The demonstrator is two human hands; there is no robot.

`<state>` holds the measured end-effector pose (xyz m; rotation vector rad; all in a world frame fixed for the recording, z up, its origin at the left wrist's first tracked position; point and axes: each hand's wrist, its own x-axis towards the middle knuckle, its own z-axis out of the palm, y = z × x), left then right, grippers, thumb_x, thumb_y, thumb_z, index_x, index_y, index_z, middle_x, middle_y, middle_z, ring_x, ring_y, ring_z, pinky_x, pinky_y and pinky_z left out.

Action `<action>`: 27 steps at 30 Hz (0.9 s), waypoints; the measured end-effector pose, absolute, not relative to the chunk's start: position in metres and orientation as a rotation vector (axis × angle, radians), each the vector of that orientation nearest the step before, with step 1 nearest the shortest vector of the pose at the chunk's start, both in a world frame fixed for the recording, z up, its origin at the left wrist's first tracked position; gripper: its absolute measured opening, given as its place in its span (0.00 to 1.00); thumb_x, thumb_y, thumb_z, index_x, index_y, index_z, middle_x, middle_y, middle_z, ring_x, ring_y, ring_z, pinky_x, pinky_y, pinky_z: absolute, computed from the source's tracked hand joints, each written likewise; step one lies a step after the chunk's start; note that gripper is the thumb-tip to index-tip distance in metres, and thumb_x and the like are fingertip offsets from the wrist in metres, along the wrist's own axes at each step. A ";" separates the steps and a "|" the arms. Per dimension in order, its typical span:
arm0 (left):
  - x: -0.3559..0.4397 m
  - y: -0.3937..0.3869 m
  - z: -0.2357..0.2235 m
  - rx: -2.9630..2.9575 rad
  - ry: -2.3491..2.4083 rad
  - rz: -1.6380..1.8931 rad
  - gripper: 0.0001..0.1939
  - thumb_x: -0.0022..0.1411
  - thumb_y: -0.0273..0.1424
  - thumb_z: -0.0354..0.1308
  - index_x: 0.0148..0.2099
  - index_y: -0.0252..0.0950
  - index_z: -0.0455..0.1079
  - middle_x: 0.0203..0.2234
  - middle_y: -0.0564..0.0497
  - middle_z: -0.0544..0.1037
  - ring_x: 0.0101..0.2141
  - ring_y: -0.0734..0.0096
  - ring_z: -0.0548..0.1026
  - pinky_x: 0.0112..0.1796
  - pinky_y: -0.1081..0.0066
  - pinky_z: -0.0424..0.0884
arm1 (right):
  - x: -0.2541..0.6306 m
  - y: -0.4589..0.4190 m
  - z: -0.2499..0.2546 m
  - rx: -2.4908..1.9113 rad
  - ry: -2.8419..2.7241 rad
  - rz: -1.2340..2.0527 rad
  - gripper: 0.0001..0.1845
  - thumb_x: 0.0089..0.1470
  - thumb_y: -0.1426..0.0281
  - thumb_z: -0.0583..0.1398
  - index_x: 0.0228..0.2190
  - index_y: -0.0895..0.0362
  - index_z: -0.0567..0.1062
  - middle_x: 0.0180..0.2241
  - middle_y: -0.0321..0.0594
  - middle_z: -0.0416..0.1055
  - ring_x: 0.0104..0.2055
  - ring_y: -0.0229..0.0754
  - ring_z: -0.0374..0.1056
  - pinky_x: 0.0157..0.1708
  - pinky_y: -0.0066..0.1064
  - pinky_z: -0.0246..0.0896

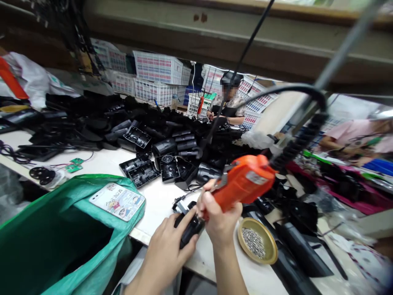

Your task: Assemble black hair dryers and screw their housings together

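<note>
My right hand [219,211] is wrapped round an orange electric screwdriver [245,180], whose lower end points down at a black plastic housing [190,229]. With fingers laid along both sides of that housing, my left hand [168,246] grips it at the table's front edge. The screwdriver's tip is hidden behind my fingers, so contact with a screw cannot be made out. Close to my right wrist stands a yellowish bowl [273,250] holding many small metal screws [253,241].
Black plastic shells [141,170] are heaped across the table [156,200]. A green sack [80,229] hangs at the front left, with a phone in a cartoon case [118,200] on it. A dark cable [316,119] rises from the screwdriver. Co-workers [229,100] sit beyond, near white crates [158,67].
</note>
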<state>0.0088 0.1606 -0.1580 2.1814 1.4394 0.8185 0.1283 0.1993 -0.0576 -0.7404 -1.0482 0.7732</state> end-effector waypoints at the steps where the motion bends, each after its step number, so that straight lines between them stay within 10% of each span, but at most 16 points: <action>1: 0.007 0.161 -0.158 2.172 1.440 0.839 0.31 0.69 0.38 0.56 0.72 0.55 0.54 0.50 0.43 0.75 0.48 0.47 0.76 0.46 0.46 0.77 | 0.131 0.199 -0.056 -0.698 -0.977 0.774 0.07 0.55 0.67 0.65 0.35 0.54 0.74 0.19 0.27 0.66 0.16 0.33 0.60 0.17 0.26 0.57; 6: -0.017 0.159 -0.157 2.135 1.441 1.212 0.43 0.62 0.32 0.63 0.73 0.52 0.46 0.53 0.45 0.74 0.49 0.51 0.74 0.48 0.52 0.75 | 0.164 0.192 -0.053 -0.848 -0.784 0.493 0.12 0.53 0.65 0.68 0.37 0.56 0.75 0.21 0.28 0.68 0.21 0.35 0.63 0.24 0.29 0.62; 14: -0.067 0.155 -0.117 2.726 1.141 1.550 0.32 0.63 0.19 0.65 0.65 0.42 0.63 0.60 0.40 0.67 0.58 0.47 0.63 0.55 0.47 0.67 | 0.172 0.169 -0.064 -1.250 -0.951 -0.132 0.45 0.49 0.48 0.66 0.61 0.58 0.66 0.61 0.58 0.62 0.63 0.67 0.60 0.59 0.59 0.54; 19: -0.085 0.153 -0.088 3.103 0.889 1.359 0.19 0.64 0.22 0.63 0.56 0.41 0.74 0.56 0.43 0.75 0.58 0.49 0.64 0.57 0.47 0.69 | 0.107 0.149 -0.057 -1.116 -1.530 0.083 0.30 0.66 0.50 0.51 0.58 0.56 0.70 0.55 0.51 0.72 0.58 0.60 0.68 0.55 0.51 0.61; 27: -0.109 0.141 -0.059 3.254 0.781 1.482 0.11 0.53 0.26 0.68 0.37 0.49 0.75 0.48 0.55 0.81 0.55 0.59 0.67 0.59 0.54 0.67 | 0.090 0.169 -0.073 -1.132 -1.727 0.286 0.18 0.68 0.55 0.55 0.51 0.50 0.75 0.50 0.43 0.77 0.52 0.52 0.73 0.49 0.44 0.67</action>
